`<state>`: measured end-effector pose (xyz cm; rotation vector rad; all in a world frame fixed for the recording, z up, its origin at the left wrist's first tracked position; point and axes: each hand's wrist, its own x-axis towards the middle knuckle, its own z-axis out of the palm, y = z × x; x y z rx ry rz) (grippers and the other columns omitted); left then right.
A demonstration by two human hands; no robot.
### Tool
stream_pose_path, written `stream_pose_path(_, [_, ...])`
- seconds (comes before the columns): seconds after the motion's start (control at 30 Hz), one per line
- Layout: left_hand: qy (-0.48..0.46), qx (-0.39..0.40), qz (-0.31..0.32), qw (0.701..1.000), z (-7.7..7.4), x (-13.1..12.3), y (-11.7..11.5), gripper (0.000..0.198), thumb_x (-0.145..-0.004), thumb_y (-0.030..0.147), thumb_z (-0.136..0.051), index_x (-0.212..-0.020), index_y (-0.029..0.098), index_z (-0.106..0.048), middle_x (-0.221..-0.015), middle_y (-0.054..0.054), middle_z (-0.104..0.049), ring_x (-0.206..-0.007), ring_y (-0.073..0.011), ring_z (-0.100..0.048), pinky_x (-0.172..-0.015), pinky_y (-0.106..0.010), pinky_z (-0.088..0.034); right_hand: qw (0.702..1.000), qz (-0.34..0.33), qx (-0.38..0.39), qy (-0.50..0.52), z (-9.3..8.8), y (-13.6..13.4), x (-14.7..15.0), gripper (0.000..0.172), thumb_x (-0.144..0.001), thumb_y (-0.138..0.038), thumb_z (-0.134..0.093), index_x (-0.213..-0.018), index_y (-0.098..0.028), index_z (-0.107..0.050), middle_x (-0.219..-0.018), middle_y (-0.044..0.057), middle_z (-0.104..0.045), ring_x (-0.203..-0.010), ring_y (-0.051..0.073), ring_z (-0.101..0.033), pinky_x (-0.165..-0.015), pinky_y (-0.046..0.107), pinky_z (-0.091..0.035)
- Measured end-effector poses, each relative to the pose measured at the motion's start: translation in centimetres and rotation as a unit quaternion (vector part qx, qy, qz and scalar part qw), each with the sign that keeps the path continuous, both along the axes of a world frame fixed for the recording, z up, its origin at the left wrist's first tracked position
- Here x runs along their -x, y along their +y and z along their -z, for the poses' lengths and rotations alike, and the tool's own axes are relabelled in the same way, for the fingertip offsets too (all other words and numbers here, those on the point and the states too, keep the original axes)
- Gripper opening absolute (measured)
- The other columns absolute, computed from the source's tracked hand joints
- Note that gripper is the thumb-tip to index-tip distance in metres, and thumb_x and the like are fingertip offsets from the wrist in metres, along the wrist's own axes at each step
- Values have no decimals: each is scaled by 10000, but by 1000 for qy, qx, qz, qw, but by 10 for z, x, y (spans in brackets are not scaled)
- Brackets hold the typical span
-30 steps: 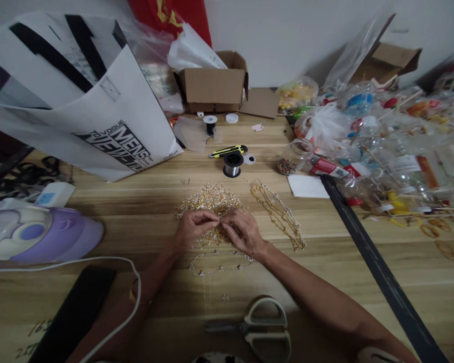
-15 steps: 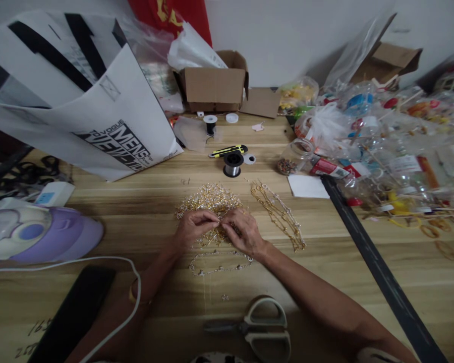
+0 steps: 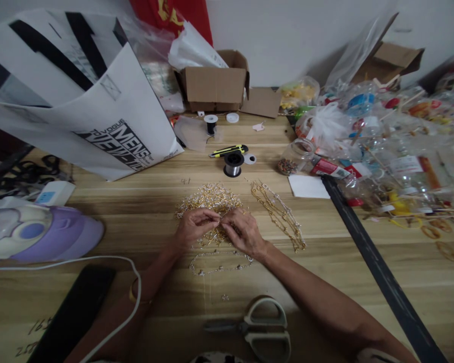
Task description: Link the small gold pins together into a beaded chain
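Over a pile of gold and silver beaded pieces (image 3: 210, 195), my left hand (image 3: 196, 224) and my right hand (image 3: 244, 232) meet fingertip to fingertip. Each hand is closed in a pinch, and whatever is between the fingers is too small to make out. Just below them a silver chain with small charms (image 3: 221, 268) lies in a loop on the wooden table. To the right of the pile are several gold and silver chains (image 3: 280, 217). A tiny bead cluster (image 3: 225, 297) sits nearer to me, above the scissors (image 3: 267, 335).
Behind the pile stand a wire spool (image 3: 233, 165), a yellow-black cutter (image 3: 229, 150) and a jar of beads (image 3: 287, 165). A large white bag (image 3: 136, 116) and a purple device (image 3: 71, 234) are at left, with a white cable (image 3: 130, 315) crossing my left forearm. Plastic bottles crowd the right.
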<state>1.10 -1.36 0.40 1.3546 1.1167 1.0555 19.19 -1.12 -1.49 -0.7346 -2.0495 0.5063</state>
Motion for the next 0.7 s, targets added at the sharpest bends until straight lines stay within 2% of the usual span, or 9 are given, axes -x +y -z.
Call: stream_pose_path(0.7, [-3,-5,4,1000,0,0,0,113,-640,203,-742,-725,142,-698,-733,-42,-724,-703,-159,-673,-703,-259,-542,1000,-4,4,-7,-1,0,-1,75,-896,-176,-474,-895,-193,-547,-824,60,-616,-772,184,-543,-717,345,-439])
